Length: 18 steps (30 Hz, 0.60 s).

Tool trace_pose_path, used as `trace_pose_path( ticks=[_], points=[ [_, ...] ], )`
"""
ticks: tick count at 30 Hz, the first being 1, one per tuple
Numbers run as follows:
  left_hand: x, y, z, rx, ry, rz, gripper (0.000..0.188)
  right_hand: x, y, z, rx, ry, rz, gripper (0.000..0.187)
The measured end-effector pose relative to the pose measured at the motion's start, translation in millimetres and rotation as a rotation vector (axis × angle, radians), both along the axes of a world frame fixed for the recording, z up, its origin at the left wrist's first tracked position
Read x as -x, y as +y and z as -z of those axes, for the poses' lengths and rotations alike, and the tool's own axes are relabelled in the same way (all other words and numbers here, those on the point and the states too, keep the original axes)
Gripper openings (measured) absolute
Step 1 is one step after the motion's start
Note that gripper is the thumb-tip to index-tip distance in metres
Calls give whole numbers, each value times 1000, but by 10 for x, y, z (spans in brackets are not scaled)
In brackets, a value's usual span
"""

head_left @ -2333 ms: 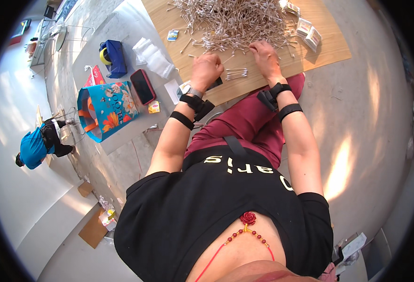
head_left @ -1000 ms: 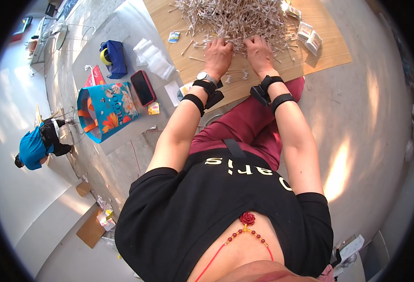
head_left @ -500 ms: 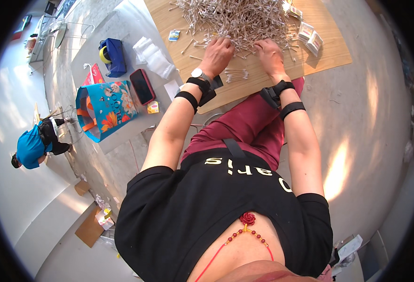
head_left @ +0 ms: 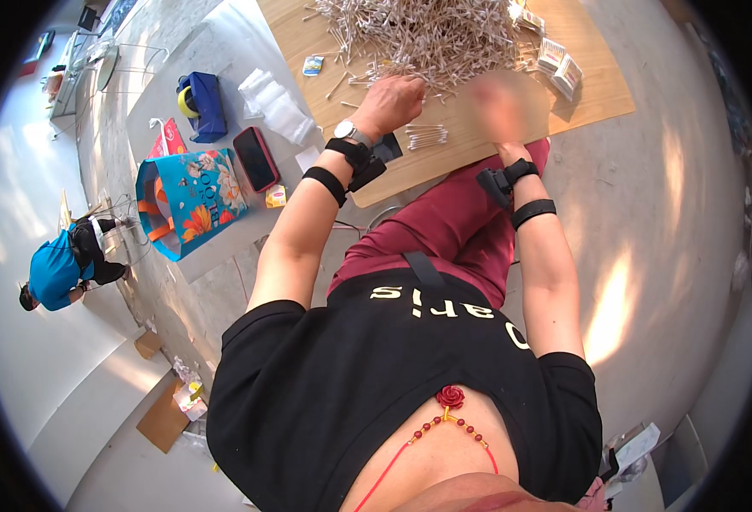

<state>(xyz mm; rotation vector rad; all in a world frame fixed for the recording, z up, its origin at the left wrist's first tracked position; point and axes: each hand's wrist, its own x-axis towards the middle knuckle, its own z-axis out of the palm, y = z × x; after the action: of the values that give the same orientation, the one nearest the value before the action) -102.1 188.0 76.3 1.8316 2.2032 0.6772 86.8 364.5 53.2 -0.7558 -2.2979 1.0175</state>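
Observation:
A large heap of loose cotton swabs (head_left: 427, 38) covers the far part of the wooden table (head_left: 367, 183). My left hand (head_left: 393, 101) is at the heap's near edge with its fingers curled together; whatever they hold, if anything, is hidden. To its right, over the table near the heap, my right hand (head_left: 497, 107) is smeared by a blur, so its fingers cannot be read. Between and nearer than the hands lies a small row of cotton swabs (head_left: 427, 136), set side by side. Right of the heap are packs of swabs (head_left: 567, 75).
On a pale surface to the left are a blue tape dispenser (head_left: 203, 107), white plastic packaging (head_left: 275, 107), a phone (head_left: 257, 160) and a floral blue bag (head_left: 197, 196). A small blue packet (head_left: 312, 66) lies left of the heap. Far left, a person in blue (head_left: 56, 269) bends over.
My left hand has drawn slightly back toward me, its fingers more curled. My right hand has moved a little nearer, away from the heap, and is now blurred.

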Motion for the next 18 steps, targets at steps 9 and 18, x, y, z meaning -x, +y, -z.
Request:
trace_pose_path(
  ticks=[9, 18],
  points=[
    [-233, -261, 196, -33, -34, -63, 12, 130, -352, 83, -48, -25, -193, 11],
    [-378, -473, 255, -216, -234, -324, 15, 167, -519, 202, -263, -88, -254, 9]
  ],
)
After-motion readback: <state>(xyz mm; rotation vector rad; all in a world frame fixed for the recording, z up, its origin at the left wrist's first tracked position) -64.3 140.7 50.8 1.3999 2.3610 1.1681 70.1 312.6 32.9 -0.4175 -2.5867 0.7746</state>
